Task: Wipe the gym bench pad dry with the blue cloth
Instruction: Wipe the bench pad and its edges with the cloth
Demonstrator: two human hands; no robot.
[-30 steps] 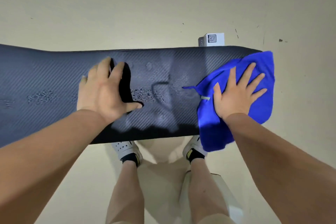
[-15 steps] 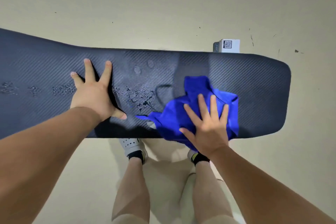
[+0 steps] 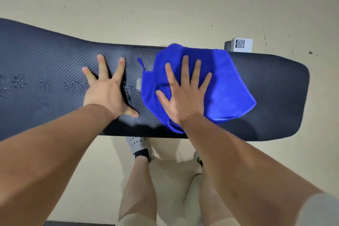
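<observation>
The long black gym bench pad (image 3: 275,93) stretches across the view, with patches of water droplets (image 3: 75,84) along its middle left of my hands. A crumpled blue cloth (image 3: 225,88) lies on the pad's right half, reaching the far edge. My right hand (image 3: 183,93) presses flat on the cloth with fingers spread. Flat on the bare pad just left of the cloth rests my left hand (image 3: 108,90), fingers spread, holding nothing. More droplets (image 3: 133,90) sit between the two hands.
A small white box with a QR code (image 3: 241,45) sits on the floor behind the pad's far edge at the right. My legs and shoes (image 3: 139,147) stand on the beige floor in front of the pad.
My right hand has pushed the cloth from the pad's right end leftward, then up from the near edge toward the far edge. The left hand stayed planted on the pad.
</observation>
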